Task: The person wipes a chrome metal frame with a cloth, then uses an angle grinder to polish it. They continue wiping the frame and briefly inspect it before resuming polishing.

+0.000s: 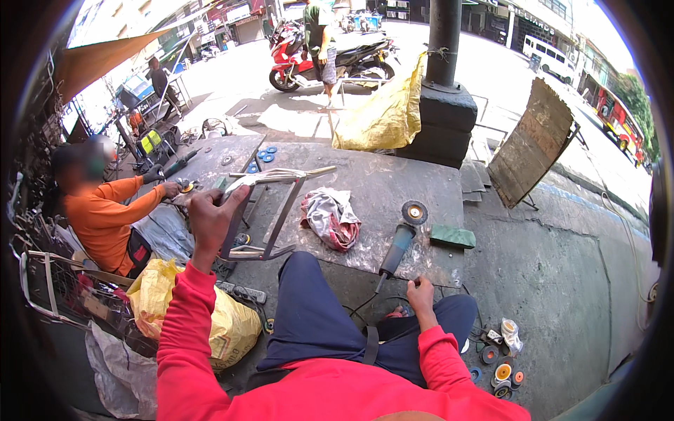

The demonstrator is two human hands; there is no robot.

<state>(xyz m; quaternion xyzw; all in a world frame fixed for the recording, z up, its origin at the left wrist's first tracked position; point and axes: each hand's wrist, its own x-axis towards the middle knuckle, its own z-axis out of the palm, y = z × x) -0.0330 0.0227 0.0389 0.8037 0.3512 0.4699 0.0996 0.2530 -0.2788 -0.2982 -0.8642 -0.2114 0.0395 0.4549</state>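
Observation:
My left hand [212, 219] is raised and closed around the near corner of a bent metal frame [286, 210]. The frame is made of thin grey bars, with paler bars along its top, and stands tilted at the left part of the low work board. Over my right thigh, my right hand [421, 293] is loosely closed, with nothing visible in it. Just ahead of it an angle grinder [399, 247] lies on the board, its disc [414, 212] pointing away. A green block [452, 236] lies right of the grinder, and a crumpled white and red cloth [331, 219] to its left.
A person in orange [105, 217] works with another grinder [184, 185] at the left. Several blue discs [267, 153] lie on the far board. A yellow sack [225, 326] stands by my left leg; loose discs [503, 372] lie on the ground at right. A post [444, 49] rises beyond.

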